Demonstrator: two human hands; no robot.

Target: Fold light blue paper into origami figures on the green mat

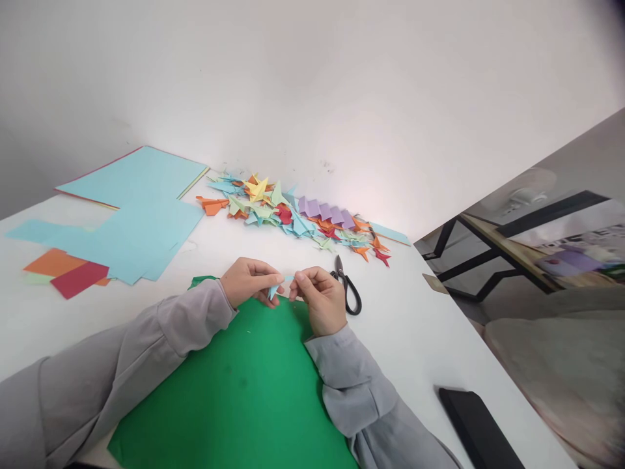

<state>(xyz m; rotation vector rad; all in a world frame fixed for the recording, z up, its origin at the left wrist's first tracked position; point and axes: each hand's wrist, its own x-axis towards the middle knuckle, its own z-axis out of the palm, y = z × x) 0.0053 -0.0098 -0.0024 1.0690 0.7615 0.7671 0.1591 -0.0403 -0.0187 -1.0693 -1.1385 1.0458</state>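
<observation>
Between my two hands is a small folded light blue paper piece point(274, 291), held above the far edge of a green sheet point(234, 378). My left hand point(251, 281) pinches its body between thumb and fingers. The thumb and forefinger of my right hand point(319, 296) close on the thin tip at its right end. Black-handled scissors point(352, 293) lie just right of my right hand. Beyond the hands spreads a long pile of folded paper figures point(293, 218) in blue, green, orange, yellow, red and purple.
Large light blue sheets point(137, 176) and smaller orange point(56, 262) and red pieces point(79, 280) lie at the left of the white table point(405, 326). A black phone-like object point(478, 426) rests near the right edge. A wall rises behind; a shelf stands at the right.
</observation>
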